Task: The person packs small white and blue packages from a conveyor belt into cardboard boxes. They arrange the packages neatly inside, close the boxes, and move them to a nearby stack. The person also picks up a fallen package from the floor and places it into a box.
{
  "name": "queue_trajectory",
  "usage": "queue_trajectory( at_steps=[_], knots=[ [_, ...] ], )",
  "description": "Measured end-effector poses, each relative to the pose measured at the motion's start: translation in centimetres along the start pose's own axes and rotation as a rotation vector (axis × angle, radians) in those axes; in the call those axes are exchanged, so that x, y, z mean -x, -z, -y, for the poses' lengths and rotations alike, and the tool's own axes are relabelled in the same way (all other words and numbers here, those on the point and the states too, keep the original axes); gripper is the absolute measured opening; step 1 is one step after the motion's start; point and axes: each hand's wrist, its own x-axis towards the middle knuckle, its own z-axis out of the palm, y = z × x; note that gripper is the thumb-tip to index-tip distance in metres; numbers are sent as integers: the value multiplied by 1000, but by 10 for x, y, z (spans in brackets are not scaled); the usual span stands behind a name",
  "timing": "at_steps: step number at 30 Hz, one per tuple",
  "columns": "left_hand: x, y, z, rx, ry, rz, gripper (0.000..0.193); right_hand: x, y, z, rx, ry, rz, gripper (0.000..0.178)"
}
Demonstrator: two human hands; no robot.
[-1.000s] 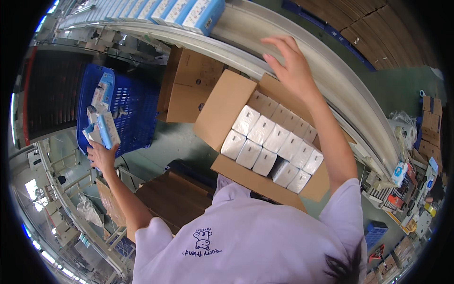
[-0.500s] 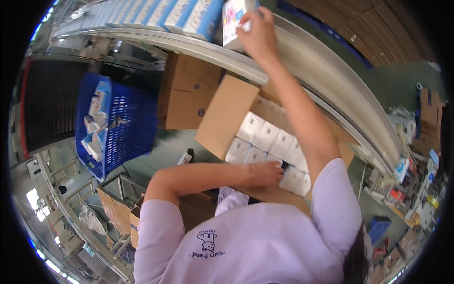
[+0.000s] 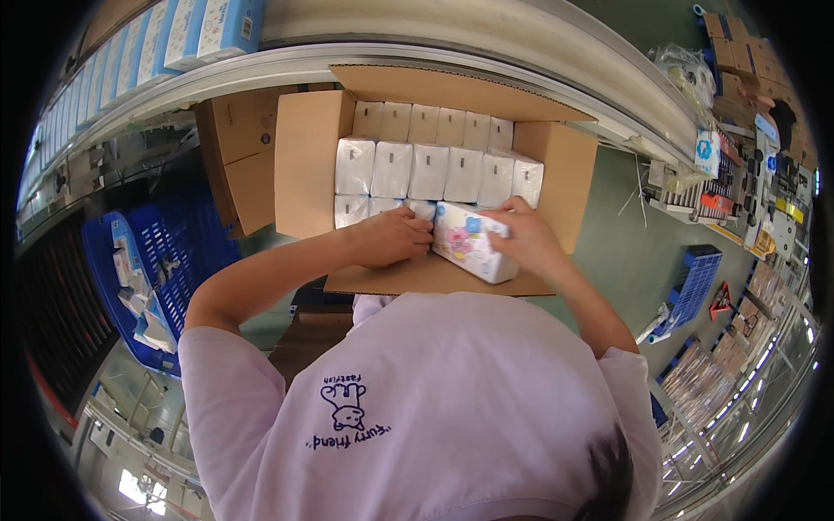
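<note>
An open cardboard carton [image 3: 306,165] in front of me holds rows of white-wrapped tissue packs [image 3: 393,169], standing upright. My right hand [image 3: 532,236] grips the right end of a tissue pack [image 3: 469,241] with a printed floral side. That pack is tilted, over the near row at the carton's front side. Beside its left end is my left hand [image 3: 395,236], resting on the near-row packs with fingers bent, pointing right and partly apart. Its palm side is hidden.
Beyond the carton runs a pale conveyor [image 3: 365,26], with blue-and-white tissue packs [image 3: 224,28] lined up at left. A blue crate [image 3: 165,252] with packs stands left, near another brown carton [image 3: 239,143]. Another blue crate [image 3: 695,282] is at right.
My right hand has brought the tissue pack from the conveyor down to the carton's near row. My left hand stays at the near row. The view has turned, showing the carton more squarely.
</note>
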Motion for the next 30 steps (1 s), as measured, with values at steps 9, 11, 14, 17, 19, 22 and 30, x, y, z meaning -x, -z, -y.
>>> queue_trajectory(
  at_steps=[9,11,14,17,19,22,30],
  knots=[
    [17,32,10,44,274,-237,24,-55,-28,13,638,662,-237,75],
    [21,16,15,68,368,-264,29,-72,-50,-13,647,686,-216,77],
    [39,46,14,251,358,-315,31,-68,-54,-10,557,717,-223,77],
    [98,126,22,209,704,-612,29,-54,-21,11,427,634,-150,70],
    [150,189,46,-203,987,-892,23,-52,22,33,354,777,-340,57],
    [247,231,103,-702,1409,-1039,40,-68,92,69,205,883,-737,39],
    [232,306,207,-202,1918,-752,112,-201,140,87,-297,460,-327,37]
  ],
)
